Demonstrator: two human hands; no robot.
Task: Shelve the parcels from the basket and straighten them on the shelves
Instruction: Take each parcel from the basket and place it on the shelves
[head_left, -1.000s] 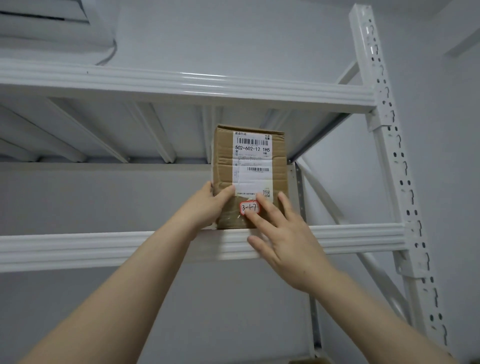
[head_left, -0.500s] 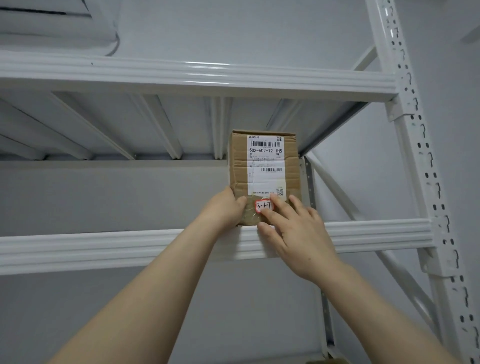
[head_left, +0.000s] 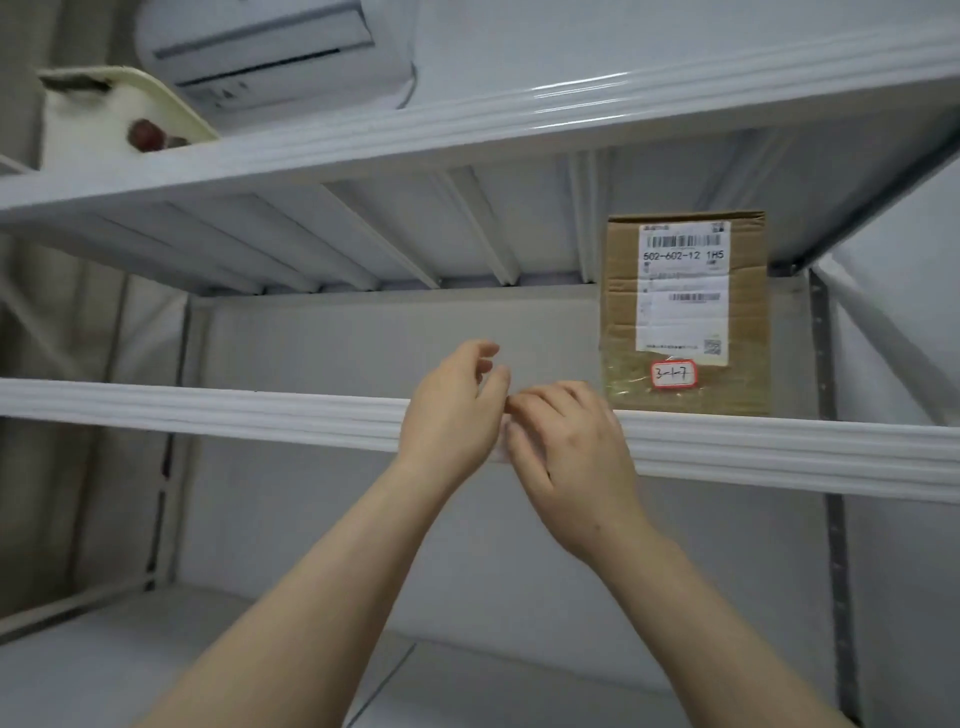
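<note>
A brown cardboard parcel (head_left: 684, 312) stands upright at the right end of the middle shelf (head_left: 208, 410), its white shipping label and a red-edged tag reading 3-1-7 facing me. Both hands are off it, in front of the shelf's front rail to the parcel's left. My left hand (head_left: 452, 410) hangs with loosely curled fingers and holds nothing. My right hand (head_left: 566, 447) is just beside it, fingers loosely bent and empty, its fingertips close to the left hand's. The basket is out of view.
The upper shelf (head_left: 467, 130) runs overhead, with a cream tray-like object (head_left: 140, 104) at its left end. An air conditioner (head_left: 270, 52) is mounted on the wall above. A lower shelf surface (head_left: 104, 665) lies below my arms. A perforated upright (head_left: 831, 467) stands right.
Both hands have let go of the parcel and drawn back leftward to the shelf rail. My view has swung left, so the parcel now sits at the right.
</note>
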